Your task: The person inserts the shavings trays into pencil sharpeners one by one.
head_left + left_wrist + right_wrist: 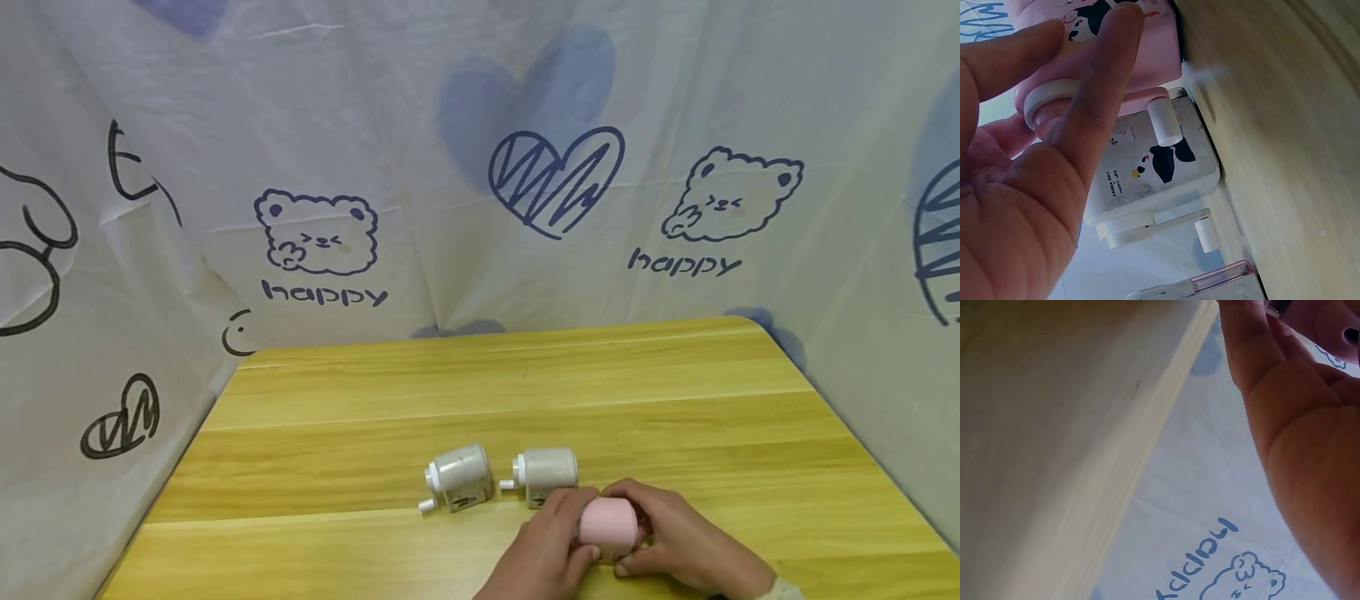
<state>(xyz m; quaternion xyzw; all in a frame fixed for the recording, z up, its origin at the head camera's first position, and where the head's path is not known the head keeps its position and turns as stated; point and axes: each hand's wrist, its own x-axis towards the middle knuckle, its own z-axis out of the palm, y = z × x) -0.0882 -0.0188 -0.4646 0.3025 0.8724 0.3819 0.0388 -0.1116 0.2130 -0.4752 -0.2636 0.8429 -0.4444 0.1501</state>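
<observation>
Near the front of the table, a pink crank pencil sharpener (606,521) stands between both hands. My left hand (547,542) grips its left side, with the thumb low at the front. In the left wrist view, the fingers lie over its panda picture and beside its white-ringed crank. My right hand (667,533) holds the opposite side, thumb low and fingers bent round the back. Only a corner of the pink sharpener (1332,325) shows in the right wrist view. Just beyond the left hand is a grey-white crank sharpener (551,468), its lower front partly covered by that hand.
Another grey-white crank sharpener (462,475) stands farther left, its handle pointing left. All are on a yellow wood-grain table (360,392). A white cloth (435,150) with bear and heart drawings hangs behind and at both sides.
</observation>
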